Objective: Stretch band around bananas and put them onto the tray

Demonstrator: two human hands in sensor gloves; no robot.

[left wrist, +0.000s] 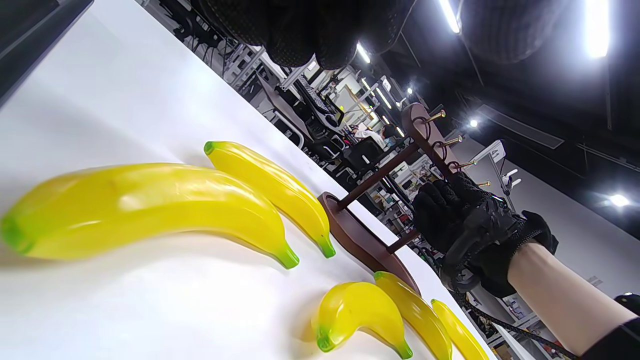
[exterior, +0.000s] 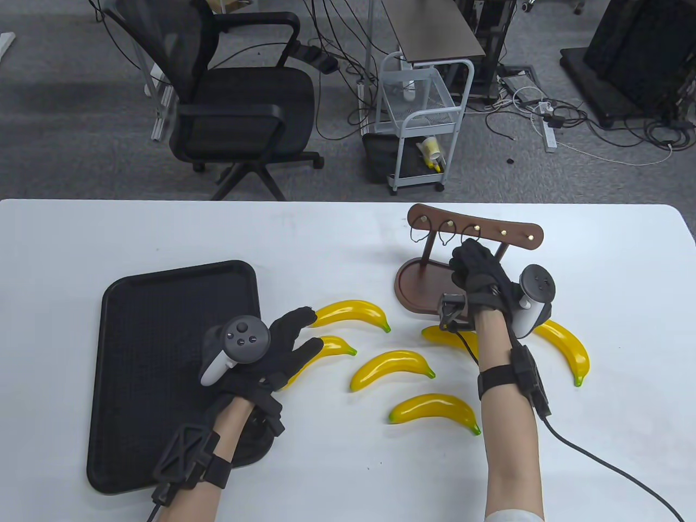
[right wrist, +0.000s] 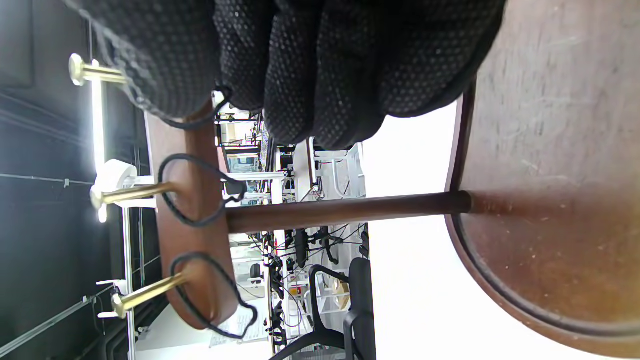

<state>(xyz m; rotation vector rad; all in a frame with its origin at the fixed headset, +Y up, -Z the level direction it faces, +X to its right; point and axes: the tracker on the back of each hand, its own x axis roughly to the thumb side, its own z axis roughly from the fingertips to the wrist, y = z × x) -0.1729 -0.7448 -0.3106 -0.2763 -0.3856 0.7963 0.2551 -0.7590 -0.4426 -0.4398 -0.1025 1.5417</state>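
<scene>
A right hand [exterior: 478, 272] reaches for a thin, likely stretchy band [right wrist: 197, 117] hanging on a rack peg, grip unclear, while spread left fingers [exterior: 304, 348] hover over smooth, probably slippery bananas [exterior: 391, 370].

Blk office chair [exterior: 234, 103], white wire cart [exterior: 421, 117], floor cables [exterior: 549, 117] behind table [exterior: 326, 228].

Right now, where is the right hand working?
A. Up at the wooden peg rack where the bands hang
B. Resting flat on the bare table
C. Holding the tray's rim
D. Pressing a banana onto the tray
A: the right hand is raised at the wooden rack, its fingers at the third peg's band, clear of every banana.
</scene>
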